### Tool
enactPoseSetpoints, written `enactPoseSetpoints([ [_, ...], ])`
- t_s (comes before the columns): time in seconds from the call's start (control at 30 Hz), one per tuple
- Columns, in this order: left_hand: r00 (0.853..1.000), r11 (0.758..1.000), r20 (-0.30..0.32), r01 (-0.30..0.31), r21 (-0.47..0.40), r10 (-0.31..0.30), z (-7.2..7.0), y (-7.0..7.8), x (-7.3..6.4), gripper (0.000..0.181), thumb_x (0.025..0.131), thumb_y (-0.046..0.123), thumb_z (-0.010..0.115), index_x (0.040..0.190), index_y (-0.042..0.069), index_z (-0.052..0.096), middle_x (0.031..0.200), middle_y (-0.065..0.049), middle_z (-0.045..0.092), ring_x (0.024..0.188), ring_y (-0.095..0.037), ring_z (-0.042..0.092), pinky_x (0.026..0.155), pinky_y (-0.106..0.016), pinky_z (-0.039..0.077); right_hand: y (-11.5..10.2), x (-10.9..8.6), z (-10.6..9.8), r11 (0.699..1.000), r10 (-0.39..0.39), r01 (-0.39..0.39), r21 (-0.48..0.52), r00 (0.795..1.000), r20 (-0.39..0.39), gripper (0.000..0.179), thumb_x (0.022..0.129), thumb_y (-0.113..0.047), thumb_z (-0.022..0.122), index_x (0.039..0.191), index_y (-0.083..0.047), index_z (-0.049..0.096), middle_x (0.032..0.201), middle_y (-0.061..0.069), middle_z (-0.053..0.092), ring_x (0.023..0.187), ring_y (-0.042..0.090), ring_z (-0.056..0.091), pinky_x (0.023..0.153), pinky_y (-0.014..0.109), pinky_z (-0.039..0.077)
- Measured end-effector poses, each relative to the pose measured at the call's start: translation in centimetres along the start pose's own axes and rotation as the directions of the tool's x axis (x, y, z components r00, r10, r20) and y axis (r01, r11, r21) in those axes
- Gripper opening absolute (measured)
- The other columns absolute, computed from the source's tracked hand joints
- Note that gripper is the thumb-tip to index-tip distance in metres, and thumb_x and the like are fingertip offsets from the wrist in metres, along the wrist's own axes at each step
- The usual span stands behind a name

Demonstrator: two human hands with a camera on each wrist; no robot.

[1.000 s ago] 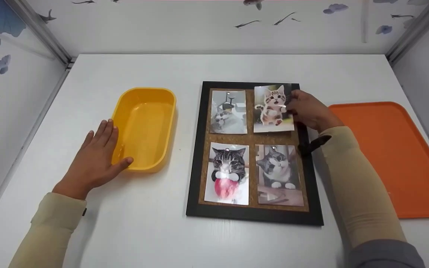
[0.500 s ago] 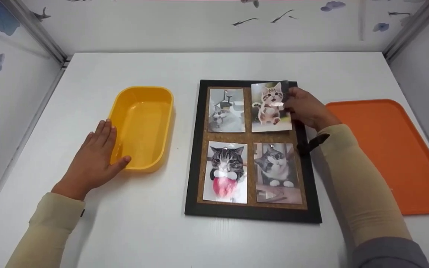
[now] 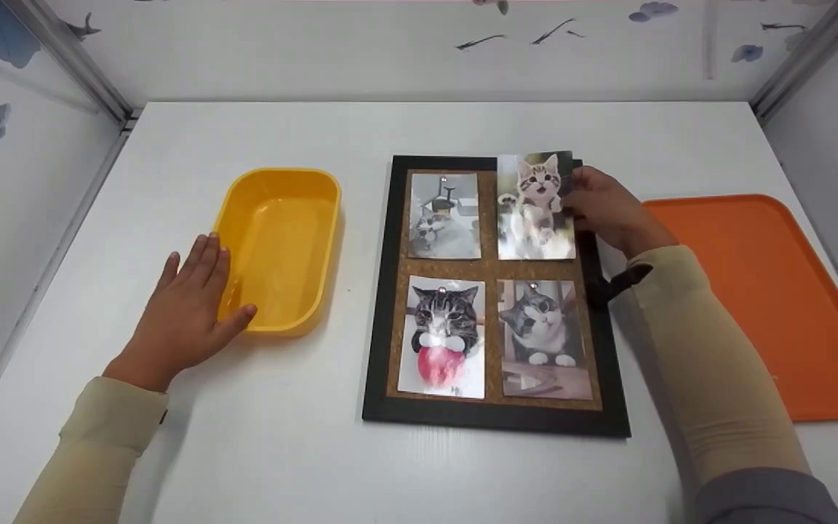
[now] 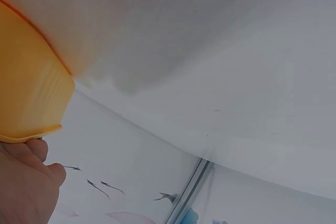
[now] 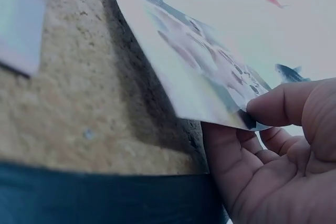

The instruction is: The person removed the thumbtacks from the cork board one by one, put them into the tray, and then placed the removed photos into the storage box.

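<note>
My right hand (image 3: 612,207) pinches the right edge of a kitten photo (image 3: 535,211) between thumb and fingers. In the right wrist view the photo (image 5: 194,56) is tilted up off the cork, casting a shadow under it. It overlaps the top right of a black-framed corkboard (image 3: 492,327). Pinned on the board are a pale cat photo (image 3: 444,218), a photo of a cat with a red ball (image 3: 442,338) and a grey-and-white cat photo (image 3: 546,338). My left hand (image 3: 182,306) rests with straight fingers against the left rim of a yellow tub (image 3: 284,251).
An orange tray (image 3: 790,306) lies right of the board, partly under my right forearm. White walls with fish and flower prints enclose the white table (image 3: 281,437) at the back and sides.
The kitten photo has lifted and shifted slightly toward the back in my right hand, its upper edge now past the frame's top bar. My left hand has stayed at the tub.
</note>
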State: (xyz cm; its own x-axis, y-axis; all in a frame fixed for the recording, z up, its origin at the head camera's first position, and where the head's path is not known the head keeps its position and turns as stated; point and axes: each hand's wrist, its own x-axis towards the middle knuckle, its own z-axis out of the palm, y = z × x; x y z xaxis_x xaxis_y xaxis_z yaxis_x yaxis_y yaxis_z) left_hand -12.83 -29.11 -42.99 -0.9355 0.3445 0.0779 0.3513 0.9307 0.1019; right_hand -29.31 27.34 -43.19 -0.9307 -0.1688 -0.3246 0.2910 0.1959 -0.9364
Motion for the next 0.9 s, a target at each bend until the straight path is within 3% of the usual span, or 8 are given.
enactPoseSetpoints([
  [0.4,1.000,1.000,-0.010,-0.003,0.019,0.003,0.2,0.1,-0.2,0.088,0.099,0.059,0.041,0.152,-0.009,0.024,0.161,-0.025,0.018,0.150,-0.036,0.011,0.120,-0.046,0.006,-0.6,-0.9,0.3,0.987,-0.024,0.018,-0.160,0.999,-0.034,0.020,0.101,-0.009,0.049,0.121,-0.010,0.045,0.108,0.010,0.053,0.085,0.019,0.057,0.068,0.030,0.053],
  [0.9,1.000,1.000,-0.005,-0.006,0.018,0.006,0.1,0.2,0.0,0.088,0.099,0.059,0.041,0.153,-0.008,0.023,0.161,-0.025,0.016,0.150,-0.036,0.011,0.121,-0.046,0.006,-2.1,-2.2,0.4,0.995,-0.093,0.094,-0.042,0.995,0.022,0.015,0.101,-0.006,0.051,0.113,-0.008,0.043,0.099,0.007,0.051,0.071,0.016,0.057,0.060,0.027,0.049],
])
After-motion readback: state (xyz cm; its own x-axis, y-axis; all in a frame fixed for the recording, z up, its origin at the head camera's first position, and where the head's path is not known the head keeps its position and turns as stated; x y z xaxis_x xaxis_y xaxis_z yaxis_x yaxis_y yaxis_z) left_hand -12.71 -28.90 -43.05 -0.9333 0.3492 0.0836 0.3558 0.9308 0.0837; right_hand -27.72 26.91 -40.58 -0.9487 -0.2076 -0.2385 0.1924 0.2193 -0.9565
